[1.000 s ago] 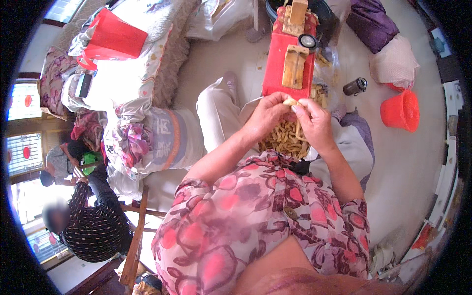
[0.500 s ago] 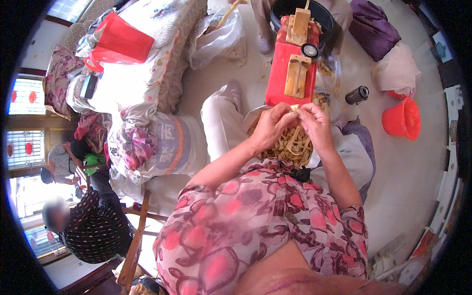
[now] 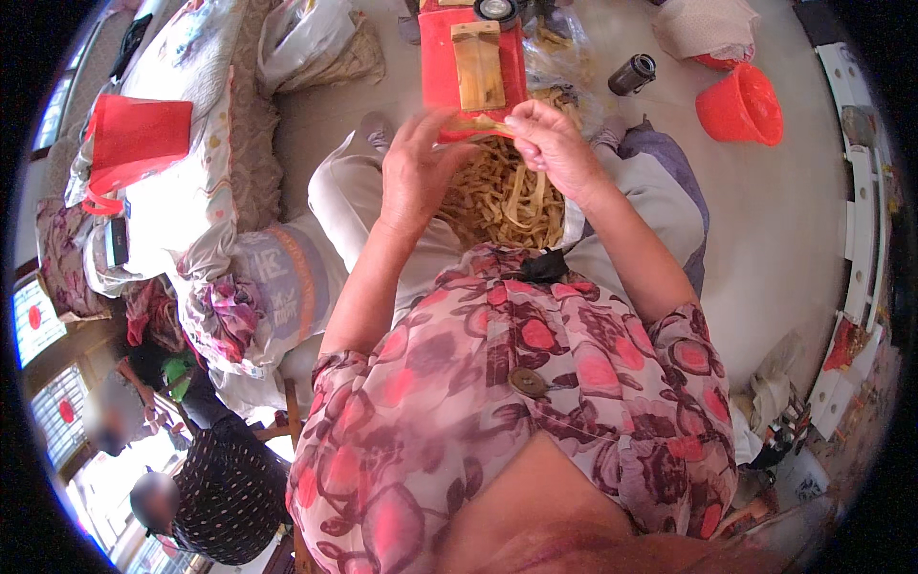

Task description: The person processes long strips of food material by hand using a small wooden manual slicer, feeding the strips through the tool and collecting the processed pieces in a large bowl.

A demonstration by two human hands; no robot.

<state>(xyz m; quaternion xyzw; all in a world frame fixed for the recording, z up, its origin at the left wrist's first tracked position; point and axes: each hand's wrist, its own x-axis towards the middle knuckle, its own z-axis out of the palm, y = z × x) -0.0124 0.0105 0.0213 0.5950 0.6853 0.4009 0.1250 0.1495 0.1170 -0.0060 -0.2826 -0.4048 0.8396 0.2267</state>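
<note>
A thin, pale yellow-brown strip (image 3: 488, 125) is pinched at its right end between the thumb and fingers of my right hand (image 3: 559, 153). My left hand (image 3: 413, 177) is at the strip's other end, its thumb apart from the fingers and its fingertips smeared by motion. Below both hands, a heap of similar curled strips (image 3: 502, 201) lies between my knees. Just beyond my hands is a red board (image 3: 440, 62), bearing a wooden block (image 3: 481, 72) with a crosspiece at its far end.
A round black-rimmed object (image 3: 495, 10) sits at the board's far end. To the right are a dark cylindrical flask (image 3: 632, 75) and a red bucket (image 3: 741, 103). Left are a bed with a red bag (image 3: 143, 139) and a stuffed white sack (image 3: 287, 277). People sit at lower left.
My hands have moved apart, and a longer length of strip shows between them. The left thumb has come away from its fingers. The whole view has shifted, with the board now nearer the top.
</note>
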